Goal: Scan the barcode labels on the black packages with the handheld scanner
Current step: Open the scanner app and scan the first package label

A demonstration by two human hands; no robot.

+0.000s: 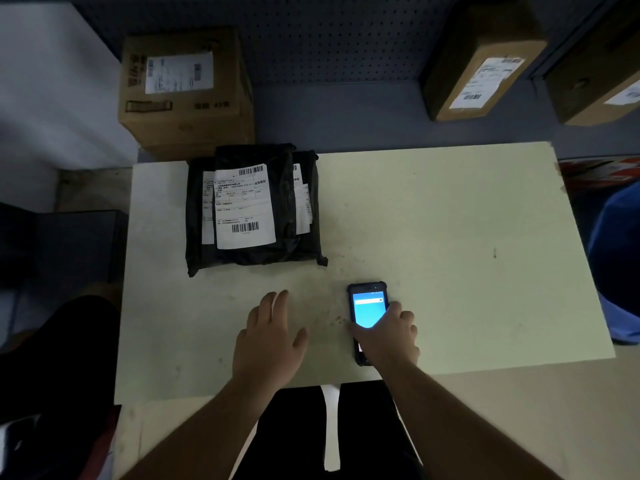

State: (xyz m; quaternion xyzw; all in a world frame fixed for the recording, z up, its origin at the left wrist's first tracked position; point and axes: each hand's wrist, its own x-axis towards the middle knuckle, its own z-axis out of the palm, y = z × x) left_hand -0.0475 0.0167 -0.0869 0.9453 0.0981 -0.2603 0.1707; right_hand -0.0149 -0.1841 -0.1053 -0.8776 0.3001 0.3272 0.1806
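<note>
Black packages [254, 206] with white barcode labels [244, 206], pale table [450, 220], blue-lit scanner screen [368, 311].

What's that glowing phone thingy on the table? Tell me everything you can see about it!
The handheld scanner looks like a chunky phone in a dark, rugged case. Its screen glows light blue with a pale bar near the top. It lies flat on the pale table, screen up, top end pointing away from the person. The right hand rests over its lower half, covering that part. The black packages lie apart from it.
</note>
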